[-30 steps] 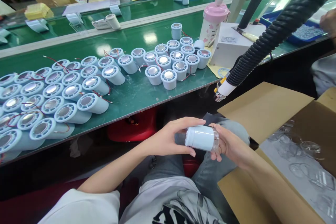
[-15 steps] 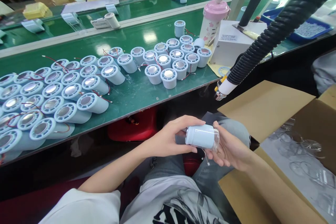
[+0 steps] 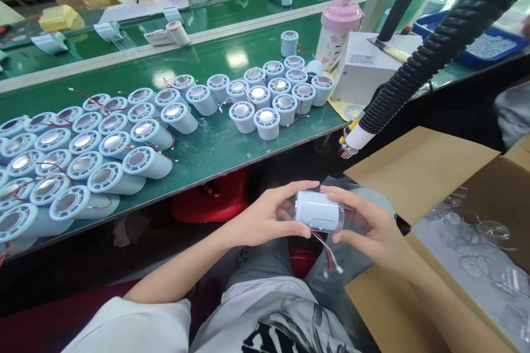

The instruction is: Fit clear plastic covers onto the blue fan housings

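Head cam: L hand [image 3: 265, 220] & R hand [image 3: 368, 229] both grip pale blue cylinder [image 3: 318, 210] over lap, red/white wire [image 3: 329, 253] dangling.

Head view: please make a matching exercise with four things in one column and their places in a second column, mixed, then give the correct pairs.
Things
1. pale blue cylinder
2. pink-lidded bottle
3. cardboard box
4. black ribbed hose

Places
A. open at the person's right side
B. standing on the green table, beside a white box
C. held between the left hand and right hand
D. coming down from the upper right

Pairs: 1-C, 2-B, 3-A, 4-D
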### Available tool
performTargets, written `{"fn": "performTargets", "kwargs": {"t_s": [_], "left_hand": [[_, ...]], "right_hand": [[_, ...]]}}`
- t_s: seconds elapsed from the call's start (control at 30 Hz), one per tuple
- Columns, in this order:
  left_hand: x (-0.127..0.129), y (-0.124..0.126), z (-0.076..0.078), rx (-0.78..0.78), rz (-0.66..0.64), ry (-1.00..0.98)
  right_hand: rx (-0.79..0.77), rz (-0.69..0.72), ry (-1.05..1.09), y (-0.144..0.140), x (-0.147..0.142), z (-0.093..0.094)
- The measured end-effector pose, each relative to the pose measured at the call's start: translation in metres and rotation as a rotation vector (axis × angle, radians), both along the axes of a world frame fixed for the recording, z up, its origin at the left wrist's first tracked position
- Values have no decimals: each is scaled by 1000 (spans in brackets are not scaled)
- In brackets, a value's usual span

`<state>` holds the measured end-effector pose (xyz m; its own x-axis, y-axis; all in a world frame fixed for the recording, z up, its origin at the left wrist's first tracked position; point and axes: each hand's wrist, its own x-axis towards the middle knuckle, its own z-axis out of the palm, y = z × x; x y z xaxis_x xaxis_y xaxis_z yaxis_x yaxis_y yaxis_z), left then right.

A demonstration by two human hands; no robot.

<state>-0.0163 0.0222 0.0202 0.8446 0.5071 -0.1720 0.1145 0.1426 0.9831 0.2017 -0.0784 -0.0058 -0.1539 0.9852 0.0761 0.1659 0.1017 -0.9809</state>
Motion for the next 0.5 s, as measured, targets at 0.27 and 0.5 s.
{"fn": "performTargets", "kwargs": {"t_s": [0.27,0.5], "left_hand": [[-3,3,-6,-121,-61,-100],[-2,11,-12,-234,-48,43]], "right_hand": [[-347,-26,252,1,1,0],[-369,-17,217,5,-12,2]]}}
